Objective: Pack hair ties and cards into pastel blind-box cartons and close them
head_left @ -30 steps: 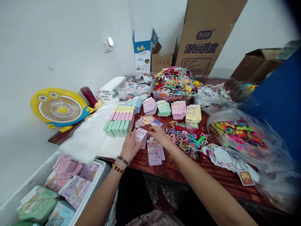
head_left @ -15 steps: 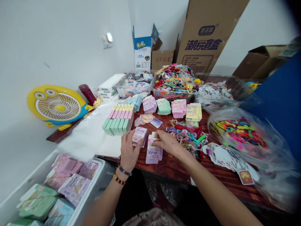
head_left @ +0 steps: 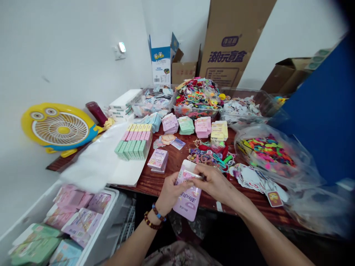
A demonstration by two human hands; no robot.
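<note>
A flattened purple carton (head_left: 186, 207) with printed lettering is held up in front of my body, over the table's front edge. My left hand (head_left: 173, 192) grips its left side, the thumb across its face. On the carton's upper right, my right hand (head_left: 213, 183) pinches the edge with bent fingers. A small stack of folded purple boxes (head_left: 158, 159) sits just beyond my left hand. Past the carton lies a heap of colourful cords and trinkets (head_left: 212, 155). A few loose cards (head_left: 177, 143) rest behind the purple boxes.
Rows of green, pink and yellow boxes (head_left: 133, 142) stand at left on white sheeting. Flat carton stacks (head_left: 186, 125) line the middle. Behind are clear bins of trinkets (head_left: 198, 98). A yellow fan (head_left: 61, 127) stands far left, a white crate (head_left: 94, 229) of cartons below, a plastic bag (head_left: 271, 151) right.
My left hand has left the stacked purple boxes and now grips the purple carton with my right. The carton has come up off the table towards me. The view has shifted slightly right.
</note>
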